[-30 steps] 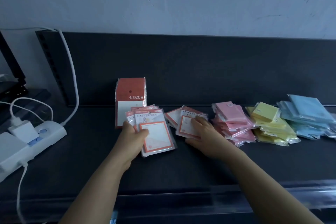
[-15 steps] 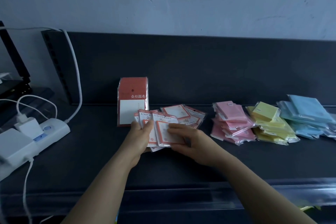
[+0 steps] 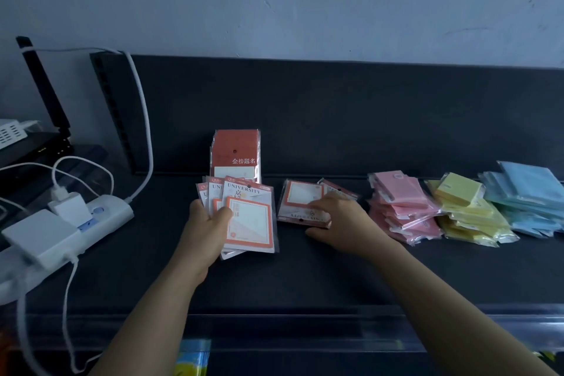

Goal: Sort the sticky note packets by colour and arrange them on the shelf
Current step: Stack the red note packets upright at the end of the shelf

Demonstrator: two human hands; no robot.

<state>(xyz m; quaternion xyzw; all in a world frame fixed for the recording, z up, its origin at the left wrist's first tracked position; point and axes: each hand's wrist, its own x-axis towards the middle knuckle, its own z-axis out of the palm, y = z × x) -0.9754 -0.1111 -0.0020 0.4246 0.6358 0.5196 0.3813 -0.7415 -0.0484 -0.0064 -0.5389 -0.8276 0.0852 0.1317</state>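
Observation:
My left hand [image 3: 207, 223] grips a fanned stack of orange-bordered sticky note packets [image 3: 250, 217] above the dark shelf [image 3: 305, 278]. My right hand [image 3: 338, 220] rests with curled fingers on a few more orange-bordered packets [image 3: 300, 201] lying flat on the shelf. Behind them a red packet stack [image 3: 236, 152] stands upright against the shelf's back. To the right lie a pink pile [image 3: 399, 204], a yellow pile [image 3: 467, 210] and a blue pile [image 3: 528, 192].
A white power strip [image 3: 61, 223] with plugged adapters and white cables lies at the left end of the shelf. A black bracket [image 3: 45, 85] leans at the far left. A clear strip [image 3: 305, 327] runs along the shelf's front edge.
My right hand let go of the packet it added to my left hand's stack and moved right onto the loose orange-bordered packets. My left hand's stack has grown.

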